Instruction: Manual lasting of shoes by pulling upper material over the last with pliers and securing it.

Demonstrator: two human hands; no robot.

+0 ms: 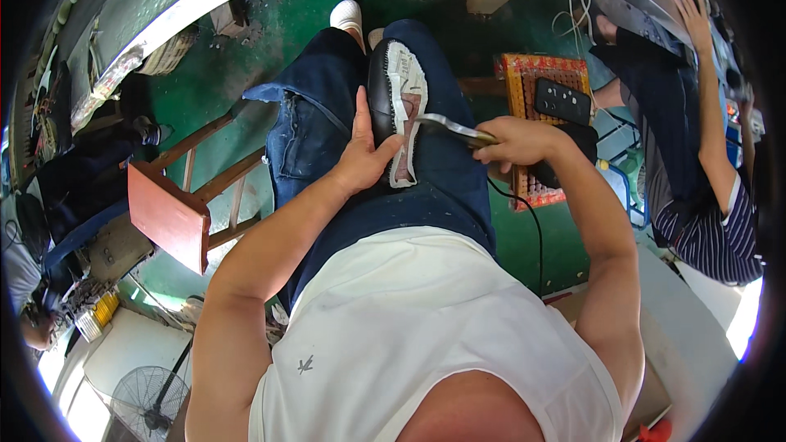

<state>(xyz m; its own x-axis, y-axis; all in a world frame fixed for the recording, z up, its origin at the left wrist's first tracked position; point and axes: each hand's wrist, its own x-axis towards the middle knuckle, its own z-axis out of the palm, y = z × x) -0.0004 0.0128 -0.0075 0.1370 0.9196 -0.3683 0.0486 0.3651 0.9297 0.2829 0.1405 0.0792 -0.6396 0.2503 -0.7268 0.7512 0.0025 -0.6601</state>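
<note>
A black shoe [381, 90] lies sole side up across my lap, toe pointing away from me. Its underside is bare, with a pale, ragged margin around a brown middle. My left hand [366, 151] grips it from the left, one finger stretched along the black side and the thumb over the edge near the heel. In my right hand [517, 142] is a curved metal hand tool [446, 124]; its silvery end reaches the right margin of the shoe. My fingers cover its handle, and its exact kind is hard to make out.
Right of my legs stands a red-edged seat with a beaded top [524, 102], with a black phone [562, 101] on it. A black cable [536, 229] hangs beside my thigh. On the left is a wooden stool [168, 213]. Another person in a striped shirt [712, 229] sits at far right.
</note>
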